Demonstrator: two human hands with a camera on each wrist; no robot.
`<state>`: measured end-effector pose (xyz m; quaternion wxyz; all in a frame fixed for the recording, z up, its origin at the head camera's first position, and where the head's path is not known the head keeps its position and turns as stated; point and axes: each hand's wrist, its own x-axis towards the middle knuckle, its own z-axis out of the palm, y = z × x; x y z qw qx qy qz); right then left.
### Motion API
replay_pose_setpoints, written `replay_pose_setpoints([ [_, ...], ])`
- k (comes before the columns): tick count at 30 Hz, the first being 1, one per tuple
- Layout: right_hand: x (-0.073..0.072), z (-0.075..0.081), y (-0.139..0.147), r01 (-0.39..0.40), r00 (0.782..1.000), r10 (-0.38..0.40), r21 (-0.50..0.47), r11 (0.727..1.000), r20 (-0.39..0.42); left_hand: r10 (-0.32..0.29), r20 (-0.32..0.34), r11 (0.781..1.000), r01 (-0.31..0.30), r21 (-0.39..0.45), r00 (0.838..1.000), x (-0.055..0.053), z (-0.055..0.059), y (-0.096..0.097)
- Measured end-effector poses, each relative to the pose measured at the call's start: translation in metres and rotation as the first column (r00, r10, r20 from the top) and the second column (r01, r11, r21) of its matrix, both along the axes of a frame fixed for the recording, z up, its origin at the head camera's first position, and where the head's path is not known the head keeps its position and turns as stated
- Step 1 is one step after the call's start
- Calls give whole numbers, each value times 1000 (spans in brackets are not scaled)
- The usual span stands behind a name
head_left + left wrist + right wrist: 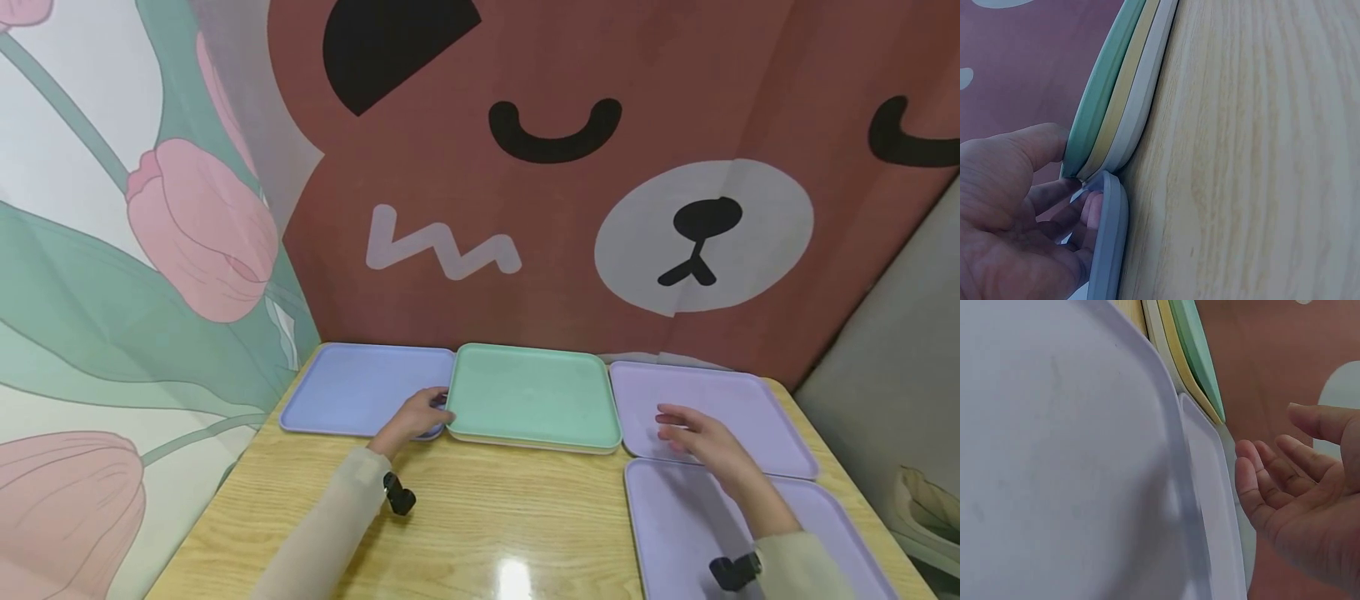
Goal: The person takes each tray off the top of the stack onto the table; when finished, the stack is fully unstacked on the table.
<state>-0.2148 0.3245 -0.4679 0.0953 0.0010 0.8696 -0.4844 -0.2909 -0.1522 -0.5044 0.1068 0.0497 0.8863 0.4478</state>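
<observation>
A green tray (534, 396) tops a stack in the middle of the table, with a yellow tray (1112, 119) and a white tray (1141, 103) under it. At the stack's left end, my left hand (420, 417) pinches the green tray's corner between thumb and index finger. Its other fingers are bent over the rim of the blue tray (360, 387) beside the stack. My right hand (701, 437) holds nothing and hovers above the far purple tray (738, 404), fingers loosely bent and thumb apart.
A second purple tray (675, 533) lies nearer on the right, edge to edge with the far one. The wooden table (465, 517) backs onto a brown bear-print cloth (450, 183). A tulip-print cloth (195, 225) hangs at the left. Black wrist cameras sit on both wrists.
</observation>
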Motion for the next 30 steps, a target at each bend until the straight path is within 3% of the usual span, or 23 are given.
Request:
replay_pose_setpoints([
  [7,-18,-6,-14,22,1000,-22,-28,999,1,0,1,1000,0,9,1000,0,0,0],
  [20,-40,-20,-34,34,998,-43,-171,985,-47,2,-6,1000,-2,-1,1000,-2,-1,-1],
  [30,-55,-33,-40,39,999,-43,-162,986,-20,-2,-5,1000,2,6,1000,-3,-3,0],
])
